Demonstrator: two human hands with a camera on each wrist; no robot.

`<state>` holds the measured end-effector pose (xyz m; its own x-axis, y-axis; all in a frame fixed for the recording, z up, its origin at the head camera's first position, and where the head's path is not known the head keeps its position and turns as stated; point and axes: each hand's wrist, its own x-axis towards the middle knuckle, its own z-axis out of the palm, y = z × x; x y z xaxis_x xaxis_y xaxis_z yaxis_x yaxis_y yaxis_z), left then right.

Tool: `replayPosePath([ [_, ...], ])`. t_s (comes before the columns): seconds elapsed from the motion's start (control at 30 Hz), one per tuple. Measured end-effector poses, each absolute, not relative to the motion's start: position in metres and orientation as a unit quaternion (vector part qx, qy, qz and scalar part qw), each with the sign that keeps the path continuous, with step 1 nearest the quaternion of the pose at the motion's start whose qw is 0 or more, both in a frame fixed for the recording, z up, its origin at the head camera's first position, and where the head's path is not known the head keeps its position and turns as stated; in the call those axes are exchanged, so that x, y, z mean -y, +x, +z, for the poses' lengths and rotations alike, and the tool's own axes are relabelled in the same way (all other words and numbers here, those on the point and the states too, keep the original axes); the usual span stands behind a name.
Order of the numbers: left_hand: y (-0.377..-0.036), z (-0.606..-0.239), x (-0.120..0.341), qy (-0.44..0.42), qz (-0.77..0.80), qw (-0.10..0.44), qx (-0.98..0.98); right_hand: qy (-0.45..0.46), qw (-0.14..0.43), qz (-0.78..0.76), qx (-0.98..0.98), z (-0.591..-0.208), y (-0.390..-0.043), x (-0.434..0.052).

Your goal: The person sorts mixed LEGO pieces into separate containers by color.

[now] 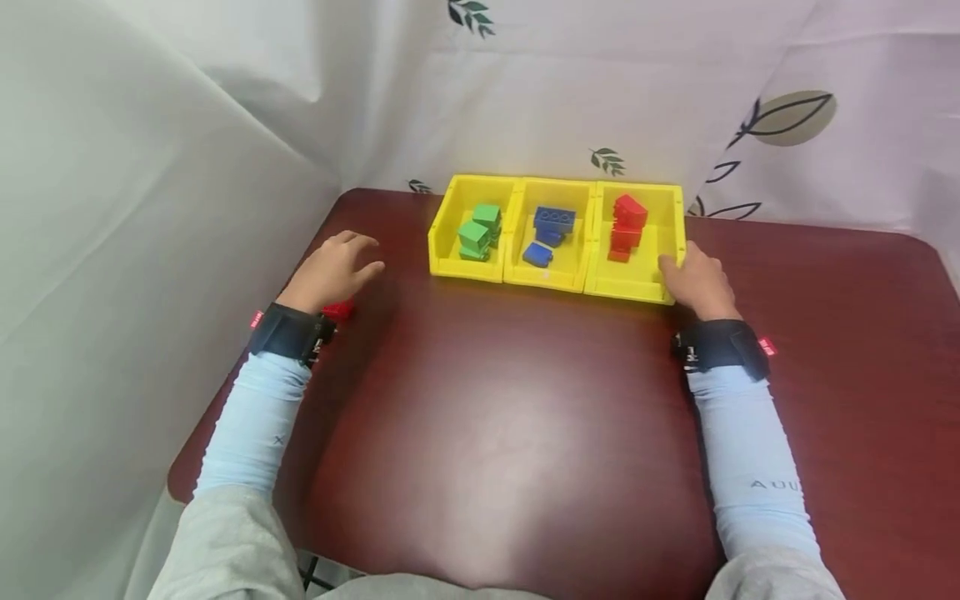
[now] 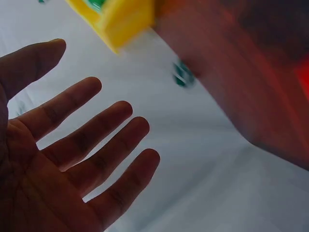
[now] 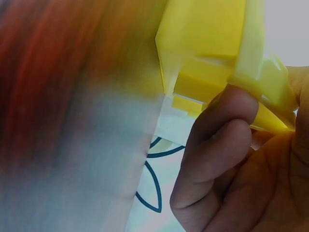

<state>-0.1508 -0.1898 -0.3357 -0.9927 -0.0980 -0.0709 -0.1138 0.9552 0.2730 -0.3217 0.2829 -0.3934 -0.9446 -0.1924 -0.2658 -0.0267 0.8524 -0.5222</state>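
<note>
Head view: right hand (image 1: 699,282) pinches the front right corner of the red-brick bin (image 1: 637,283), fingers curled on its rim. Left hand (image 1: 335,268) is spread, holding nothing, a red brick (image 1: 340,310) just behind its wrist. I'd keep the bin steadied and low.

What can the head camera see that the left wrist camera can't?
Only the head view shows three yellow bins holding green blocks, blue blocks and red blocks, the right hand gripping the rightmost bin's corner, and a red block beside the left wrist. Only the left wrist view shows the left hand's palm, fingers spread, holding nothing. Both show that hand, a yellow bin corner and the dark red table.
</note>
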Motion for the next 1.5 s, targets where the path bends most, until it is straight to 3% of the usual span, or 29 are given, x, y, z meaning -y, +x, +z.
replayPosePath([
  [0.4, -0.135, -0.374, 0.239, -0.086, 0.140, 0.151, -0.975, -0.051, 0.162, -0.259, -0.951, -0.392, -0.324, -0.291],
  [0.57, -0.127, -0.387, 0.249, -0.091, 0.151, 0.143, -0.974, -0.059, 0.159, -0.260, -0.951, -0.395, -0.324, -0.283],
  [0.83, -0.135, -0.381, 0.240, -0.064, 0.159, 0.119, -0.978, -0.057, 0.151, -0.266, -0.950, -0.395, -0.322, -0.281],
  [1.07, -0.164, -0.351, 0.192, -0.026, 0.179, 0.083, -0.980, -0.047, 0.156, -0.265, -0.951, -0.391, -0.320, -0.280],
  [1.5, -0.239, -0.291, 0.039, 0.202, 0.168, 0.078, -0.962, -0.043, 0.149, -0.271, -0.950, -0.389, -0.320, -0.278],
])
